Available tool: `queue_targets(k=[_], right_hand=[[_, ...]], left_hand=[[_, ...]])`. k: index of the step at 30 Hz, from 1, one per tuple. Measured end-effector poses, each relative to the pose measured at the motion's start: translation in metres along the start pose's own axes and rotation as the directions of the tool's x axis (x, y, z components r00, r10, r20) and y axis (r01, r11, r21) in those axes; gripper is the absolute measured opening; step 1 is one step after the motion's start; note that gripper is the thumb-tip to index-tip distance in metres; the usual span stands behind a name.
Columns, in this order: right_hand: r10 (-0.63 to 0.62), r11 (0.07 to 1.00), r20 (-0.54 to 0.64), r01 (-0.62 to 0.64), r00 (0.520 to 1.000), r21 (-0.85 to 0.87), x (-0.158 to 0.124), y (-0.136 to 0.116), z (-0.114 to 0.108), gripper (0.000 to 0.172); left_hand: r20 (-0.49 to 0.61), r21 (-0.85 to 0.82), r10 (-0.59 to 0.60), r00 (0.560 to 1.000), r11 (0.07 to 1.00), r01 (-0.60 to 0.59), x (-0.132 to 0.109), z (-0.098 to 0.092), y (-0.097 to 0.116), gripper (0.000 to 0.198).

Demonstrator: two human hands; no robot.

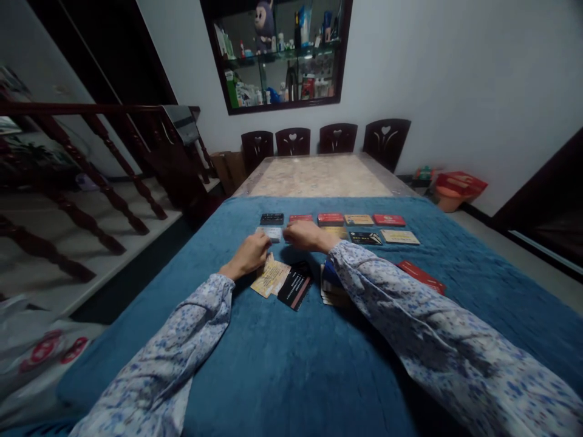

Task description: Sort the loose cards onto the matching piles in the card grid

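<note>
A small stack of white cards lies between my two hands on the blue cloth. My left hand has its fingers bent in and pressed against the stack's left side. Close to the stack's right side, my right hand is closed with curled fingers; what it pinches, if anything, is hidden. Below my left hand lie yellowish cards, overlapped by a black card. My right forearm partly covers a loose pile of cards with something blue on top. Beyond the forearm is a red card.
Card stacks form two rows: a black stack, red stacks, a tan stack, black cards and cream cards. The blue cloth covers the table's near part. Dark chairs stand behind; a plastic bag is at left.
</note>
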State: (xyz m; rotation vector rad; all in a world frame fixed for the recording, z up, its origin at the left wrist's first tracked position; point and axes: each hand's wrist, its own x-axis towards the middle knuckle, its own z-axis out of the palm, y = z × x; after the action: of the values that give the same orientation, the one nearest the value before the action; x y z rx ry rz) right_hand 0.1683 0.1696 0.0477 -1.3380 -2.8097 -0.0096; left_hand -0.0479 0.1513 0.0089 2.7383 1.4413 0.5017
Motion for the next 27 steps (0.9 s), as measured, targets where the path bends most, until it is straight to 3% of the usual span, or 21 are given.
queue_targets(k=[11,27], right_hand=[[-0.022,0.998,-0.01,0.023,1.0,0.054,-0.042,-0.01,0.01,0.027],[-0.329,0.918,-0.046,0.331,0.943,0.216,-0.069,-0.001,0.036,0.042]], left_hand=[[0.006,0.019,0.048,0.999,0.999,-0.048,-0.029,0.008,0.041,0.019],[0.108,0.071,0.172,0.979,0.981,-0.18,-0.051,0.0,0.08,0.018]])
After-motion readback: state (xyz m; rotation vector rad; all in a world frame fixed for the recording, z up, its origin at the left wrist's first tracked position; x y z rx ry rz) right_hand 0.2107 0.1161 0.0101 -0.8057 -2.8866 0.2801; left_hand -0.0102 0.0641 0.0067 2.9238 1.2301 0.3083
